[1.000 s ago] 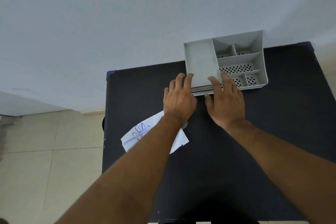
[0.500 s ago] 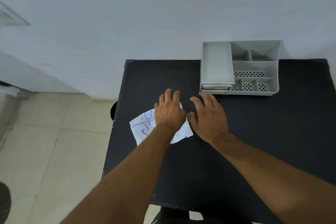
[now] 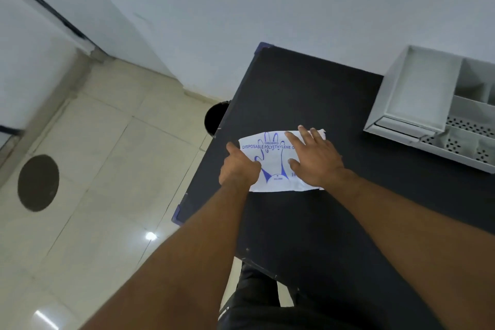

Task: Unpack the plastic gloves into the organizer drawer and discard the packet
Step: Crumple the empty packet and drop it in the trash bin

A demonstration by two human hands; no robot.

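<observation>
Both hands on the flat white plastic packet with blue print [image 3: 276, 162], near the 9 o'clock edge of the black surface [image 3: 308, 222]. Left hand [image 3: 238, 169] curled at the packet's 8 o'clock corner, probably to pinch it up; can't tell if that grip is clamped. Right hand [image 3: 314, 159] lies flat, fingers apart, pinning the 3 o'clock half so it doesn't slide. Print reads "EMBOSSED", "DISPOSABLE POLYETHYLENE G…", rest covered, plus a blue glove outline. Grey plastic compartmented organizer [image 3: 417, 94] well apart at 2 o'clock, its drawer looks pushed in. Discard step not yet done.
</observation>
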